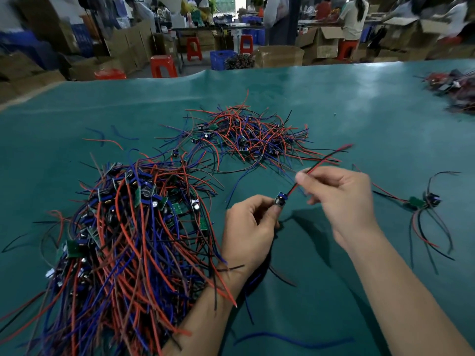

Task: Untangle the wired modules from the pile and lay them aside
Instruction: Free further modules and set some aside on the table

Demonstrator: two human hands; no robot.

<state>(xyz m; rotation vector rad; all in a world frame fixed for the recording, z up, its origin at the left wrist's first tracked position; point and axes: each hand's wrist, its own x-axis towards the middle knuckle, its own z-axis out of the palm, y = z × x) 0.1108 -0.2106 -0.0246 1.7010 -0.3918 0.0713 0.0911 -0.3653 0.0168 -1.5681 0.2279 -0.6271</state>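
Observation:
A big tangled pile of wired modules (123, 240) with red, blue and black leads lies on the green mat at the left. My left hand (250, 227) pinches one small module (280, 200) lifted just right of that pile. My right hand (341, 196) grips that module's red and black wires (323, 160), which stretch up and to the right. A second, looser pile of modules (246, 136) sits farther back in the middle. One separate wired module (424, 201) lies alone on the mat at the right.
The green mat (359, 104) covers the whole table. Another heap of wired parts (455, 88) sits at the far right edge. A loose blue wire (290, 340) lies near the front. Red stools, cardboard boxes and people fill the room behind the table.

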